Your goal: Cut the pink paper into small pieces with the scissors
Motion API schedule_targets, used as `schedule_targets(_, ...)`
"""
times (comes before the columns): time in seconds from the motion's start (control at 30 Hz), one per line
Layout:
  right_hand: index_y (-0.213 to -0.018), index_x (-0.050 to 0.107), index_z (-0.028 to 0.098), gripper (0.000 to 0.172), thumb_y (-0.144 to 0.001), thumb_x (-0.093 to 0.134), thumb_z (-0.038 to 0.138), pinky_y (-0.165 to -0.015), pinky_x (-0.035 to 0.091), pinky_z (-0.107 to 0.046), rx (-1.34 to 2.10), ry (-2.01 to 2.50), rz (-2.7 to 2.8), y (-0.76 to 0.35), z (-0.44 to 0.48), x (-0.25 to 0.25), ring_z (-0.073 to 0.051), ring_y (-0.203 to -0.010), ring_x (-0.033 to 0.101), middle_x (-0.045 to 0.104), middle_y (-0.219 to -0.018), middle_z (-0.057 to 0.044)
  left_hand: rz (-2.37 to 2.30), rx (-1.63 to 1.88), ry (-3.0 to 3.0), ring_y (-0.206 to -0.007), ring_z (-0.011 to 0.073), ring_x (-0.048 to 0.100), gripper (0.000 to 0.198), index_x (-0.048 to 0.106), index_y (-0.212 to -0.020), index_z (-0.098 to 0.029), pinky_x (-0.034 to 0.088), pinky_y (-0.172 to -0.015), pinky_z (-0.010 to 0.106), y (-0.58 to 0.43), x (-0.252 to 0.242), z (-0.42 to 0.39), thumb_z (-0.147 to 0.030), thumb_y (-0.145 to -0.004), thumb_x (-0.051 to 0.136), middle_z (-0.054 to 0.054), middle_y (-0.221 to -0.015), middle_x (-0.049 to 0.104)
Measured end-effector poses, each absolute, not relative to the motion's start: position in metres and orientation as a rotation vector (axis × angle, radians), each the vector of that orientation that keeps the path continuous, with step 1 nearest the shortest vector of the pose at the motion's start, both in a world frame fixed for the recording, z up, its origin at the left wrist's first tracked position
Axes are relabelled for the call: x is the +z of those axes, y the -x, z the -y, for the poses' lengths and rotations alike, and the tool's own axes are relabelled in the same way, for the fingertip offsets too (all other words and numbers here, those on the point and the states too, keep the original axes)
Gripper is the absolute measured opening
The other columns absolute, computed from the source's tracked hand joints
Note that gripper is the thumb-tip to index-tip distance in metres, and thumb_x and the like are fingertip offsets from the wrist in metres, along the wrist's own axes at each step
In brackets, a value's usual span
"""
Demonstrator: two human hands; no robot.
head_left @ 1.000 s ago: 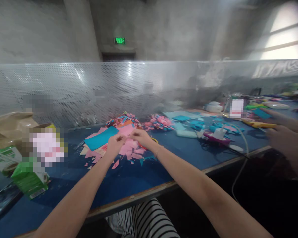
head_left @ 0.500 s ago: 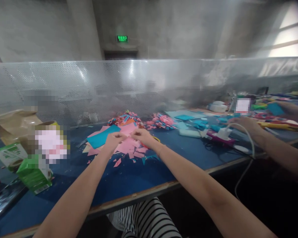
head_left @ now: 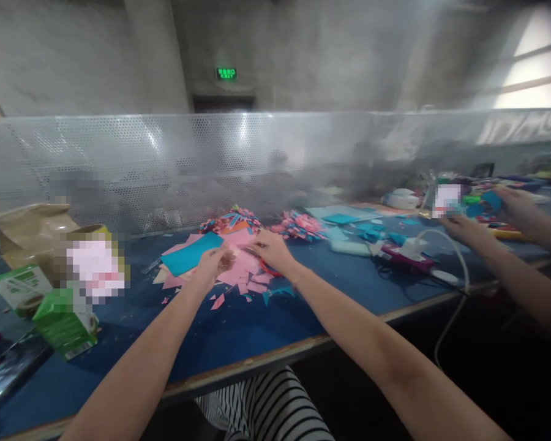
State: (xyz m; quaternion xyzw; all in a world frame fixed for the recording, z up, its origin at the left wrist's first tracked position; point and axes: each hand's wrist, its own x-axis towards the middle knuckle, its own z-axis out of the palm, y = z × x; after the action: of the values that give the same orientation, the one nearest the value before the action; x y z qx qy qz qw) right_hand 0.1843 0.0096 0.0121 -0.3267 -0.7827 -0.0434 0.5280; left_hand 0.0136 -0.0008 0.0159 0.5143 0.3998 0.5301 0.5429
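Note:
My left hand (head_left: 217, 260) is over a pile of pink paper (head_left: 232, 272), its fingers curled in and a little blurred. Whatever lies between those fingertips is too small to make out. Close by on the right, my right hand (head_left: 272, 248) pinches what looks like a small piece of pink paper, thumb against fingers. The two hands are a short gap apart. A blue paper sheet (head_left: 190, 252) rests on the pile beside my left hand. Partly behind my right wrist is a red-handled tool (head_left: 269, 269), mostly hidden. Pink and blue scraps lie in front of the pile.
Heaps of cut paper strips (head_left: 303, 225) stand behind the pile. Left are a brown paper bag (head_left: 32, 229) and a green carton (head_left: 64, 324). A purple power strip (head_left: 406, 258) with a white cable sits right. Beyond it, another person's hands (head_left: 468, 229) handle blue paper.
My hands have moved slightly apart, the left turning its fingers inward and the right shifting up a little. The other person's hands have moved, with blue paper still held.

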Motion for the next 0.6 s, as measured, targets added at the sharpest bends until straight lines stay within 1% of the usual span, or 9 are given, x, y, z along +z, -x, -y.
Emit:
schedule_targets(0.07,-0.071,0.064,0.017,0.018,-0.076,0.049,0.026,-0.063,0.037,-0.024,-0.232,0.739,1.936,-0.185,-0.011,0.011,-0.011,-0.065,0.048,0.058,-0.064,-0.003,-0.91,1.201,-1.235,-0.056,0.0111,0.054,0.037,0.059,-0.067,-0.01,0.043,-0.056,0.025,-0.018,0.016,0.005,-0.043,-0.053,0.063,0.008,-0.068,0.06)
schedule_targets(0.17,-0.076,0.064,0.018,0.021,-0.079,0.045,0.024,-0.065,0.038,-0.026,-0.388,0.687,2.016,-0.18,-0.01,0.008,-0.012,-0.068,0.048,0.058,-0.067,-0.005,-0.877,1.254,-1.253,-0.06,0.0117,0.056,0.034,0.058,-0.069,-0.011,0.044,-0.06,0.026,-0.024,0.015,0.009,-0.041,-0.054,0.063,0.006,-0.068,0.06)
schedule_targets(0.23,-0.078,0.064,0.019,0.019,-0.078,0.045,0.024,-0.07,0.038,-0.028,-0.411,0.635,2.063,-0.175,-0.009,0.006,-0.013,-0.072,0.048,0.058,-0.073,-0.005,-0.848,1.322,-1.256,-0.06,0.0106,0.055,0.03,0.056,-0.065,-0.012,0.044,-0.062,0.026,-0.025,0.014,0.009,-0.038,-0.053,0.065,0.003,-0.063,0.059)
schedule_targets(0.3,-0.082,0.063,0.02,0.016,-0.075,0.05,0.026,-0.075,0.038,-0.03,-0.342,0.611,2.072,-0.17,-0.007,0.004,-0.014,-0.08,0.048,0.058,-0.08,-0.005,-0.841,1.369,-1.276,-0.058,0.0098,0.055,0.027,0.054,-0.061,-0.012,0.044,-0.064,0.026,-0.023,0.013,0.005,-0.035,-0.052,0.066,0.001,-0.059,0.057)
schedule_targets(0.33,-0.085,0.062,0.02,0.017,-0.073,0.051,0.027,-0.076,0.038,-0.031,-0.269,0.629,2.045,-0.168,-0.007,0.004,-0.015,-0.083,0.048,0.057,-0.084,-0.006,-0.853,1.379,-1.296,-0.057,0.0096,0.054,0.027,0.054,-0.061,-0.012,0.045,-0.063,0.026,-0.021,0.012,0.003,-0.035,-0.053,0.065,0.001,-0.058,0.056)
schedule_targets(0.4,-0.091,0.059,0.018,0.023,-0.071,0.053,0.028,-0.074,0.04,-0.03,-0.055,0.722,1.927,-0.166,-0.007,0.004,-0.015,-0.087,0.048,0.056,-0.091,-0.007,-0.925,1.386,-1.35,-0.054,0.0093,0.053,0.027,0.053,-0.059,-0.012,0.045,-0.06,0.025,-0.017,0.011,-0.002,-0.036,-0.054,0.063,0.0,-0.055,0.055)
schedule_targets(0.47,-0.094,0.056,0.016,0.026,-0.07,0.053,0.027,-0.07,0.043,-0.028,0.224,0.824,1.826,-0.167,-0.009,0.004,-0.015,-0.085,0.05,0.055,-0.093,-0.008,-1.012,1.384,-1.443,-0.05,0.009,0.052,0.026,0.053,-0.058,-0.012,0.044,-0.055,0.024,-0.014,0.011,-0.005,-0.037,-0.055,0.062,-0.001,-0.052,0.053)
schedule_targets(0.53,-0.092,0.055,0.014,0.026,-0.069,0.053,0.026,-0.066,0.044,-0.027,0.514,0.878,1.796,-0.17,-0.012,0.004,-0.013,-0.079,0.053,0.057,-0.09,-0.007,-1.072,1.381,-1.539,-0.048,0.0088,0.051,0.024,0.053,-0.057,-0.012,0.043,-0.052,0.023,-0.014,0.012,-0.006,-0.035,-0.056,0.061,-0.001,-0.05,0.052)
schedule_targets(0.6,-0.094,0.053,0.014,0.028,-0.068,0.053,0.024,-0.064,0.044,-0.025,0.767,0.875,1.779,-0.174,-0.013,0.004,-0.012,-0.075,0.055,0.059,-0.085,-0.006,-1.095,1.371,-1.597,-0.047,0.0094,0.051,0.021,0.055,-0.063,-0.012,0.043,-0.051,0.023,-0.014,0.013,-0.005,-0.031,-0.056,0.06,-0.001,-0.051,0.053)
